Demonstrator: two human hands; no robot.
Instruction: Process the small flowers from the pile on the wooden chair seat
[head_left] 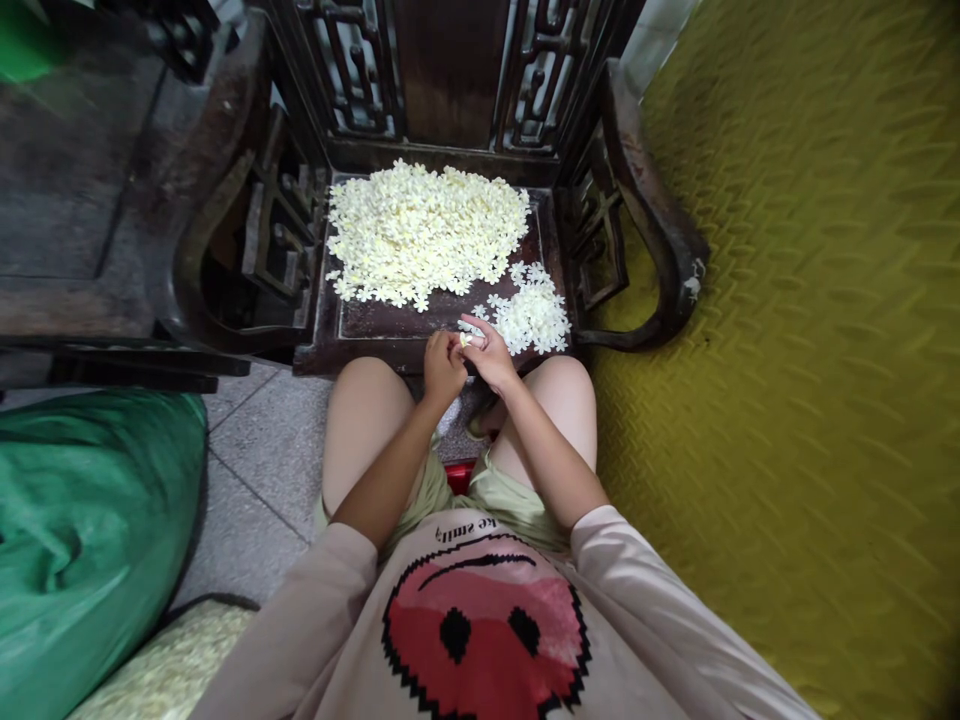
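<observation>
two hands [466, 358] pinch one small flower piece [465, 341] together (pile [534, 312] just beyond).

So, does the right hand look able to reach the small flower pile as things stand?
Probably yes: the right hand sits just beside the small flower pile on the chair seat, with nothing between them.

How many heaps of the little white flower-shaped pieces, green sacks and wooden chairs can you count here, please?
Heaps of white pieces on the chair seat: 2, the large heap and the small heap
Green sack: 1
Wooden chair: 1
Total: 4
Both the left hand and the right hand pinch one piece.
</observation>
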